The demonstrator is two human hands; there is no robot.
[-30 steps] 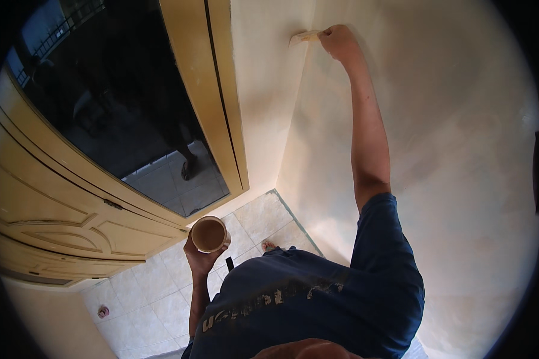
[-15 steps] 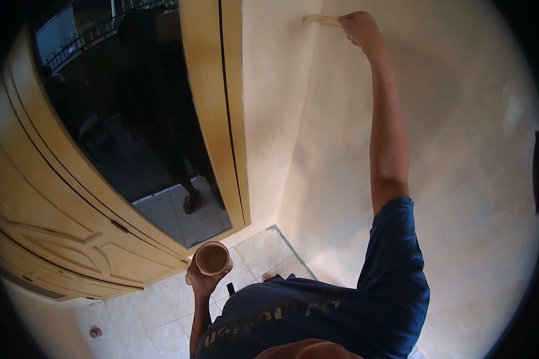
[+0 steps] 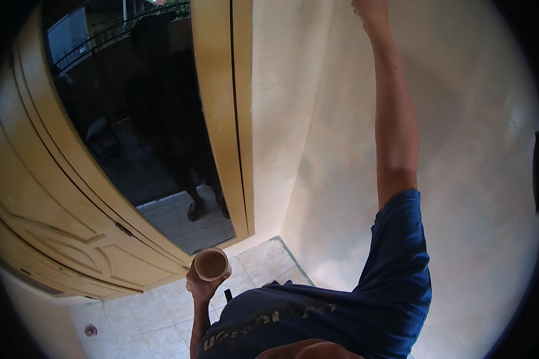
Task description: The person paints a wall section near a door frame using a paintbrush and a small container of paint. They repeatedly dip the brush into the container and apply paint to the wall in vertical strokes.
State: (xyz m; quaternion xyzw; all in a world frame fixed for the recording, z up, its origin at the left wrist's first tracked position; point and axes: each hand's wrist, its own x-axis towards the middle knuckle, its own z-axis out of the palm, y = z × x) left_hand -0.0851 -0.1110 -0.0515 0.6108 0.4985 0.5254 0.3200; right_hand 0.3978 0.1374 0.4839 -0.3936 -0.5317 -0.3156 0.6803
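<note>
My left hand (image 3: 203, 284) is closed around a round cup-like container (image 3: 211, 264), held upright in front of my body above the tiled floor. Light brown liquid like paint shows inside it. My right arm stretches far up along the wall (image 3: 335, 173), and my right hand (image 3: 371, 11) is cut by the top edge of the picture. Its visible fingers are curled. The paintbrush seen in it half a second ago lies outside the picture now, so its tip and what it touches are hidden.
To the left stand yellow-brown wooden door panels (image 3: 54, 197) and a dark glass pane (image 3: 144, 131) in a wooden frame (image 3: 218, 90). A wall corner runs up beside the frame. Pale tiles (image 3: 266, 260) cover the floor, with a small reddish object (image 3: 90, 329) at lower left.
My right hand has moved upward, taking the paintbrush out of the picture. The view has shifted slightly, while my left hand still holds the container in nearly the same place.
</note>
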